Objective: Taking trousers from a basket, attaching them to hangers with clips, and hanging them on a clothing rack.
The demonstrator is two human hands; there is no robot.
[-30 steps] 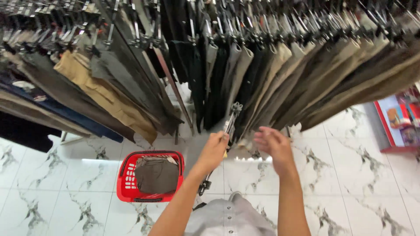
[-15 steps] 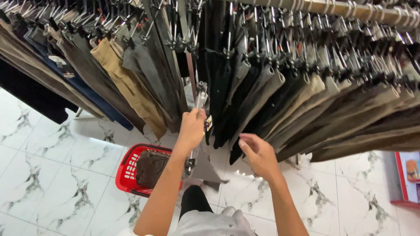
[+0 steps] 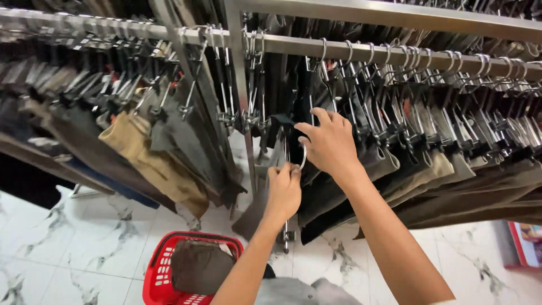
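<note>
My left hand (image 3: 283, 189) grips a metal clip hanger (image 3: 293, 159) by its hook, with grey trousers (image 3: 257, 197) hanging from it below. My right hand (image 3: 329, 140) is raised just above and to the right, fingers spread against the dark trousers (image 3: 316, 192) on the rack, touching the hanger's hook. Both hands are under the steel rail (image 3: 395, 51), which is crowded with hangers and folded trousers in grey, black and tan.
A red plastic basket (image 3: 161, 277) with a dark brown garment (image 3: 199, 265) stands on the white marbled floor at lower left. A second rail of trousers (image 3: 113, 130) fills the left. A vertical steel post (image 3: 240, 85) divides the racks. A red shelf (image 3: 525, 245) shows at far right.
Both hands have risen toward the rail with the hanger. The view has tilted up and moved closer to the rack; my right hand now reaches between the hanging trousers.
</note>
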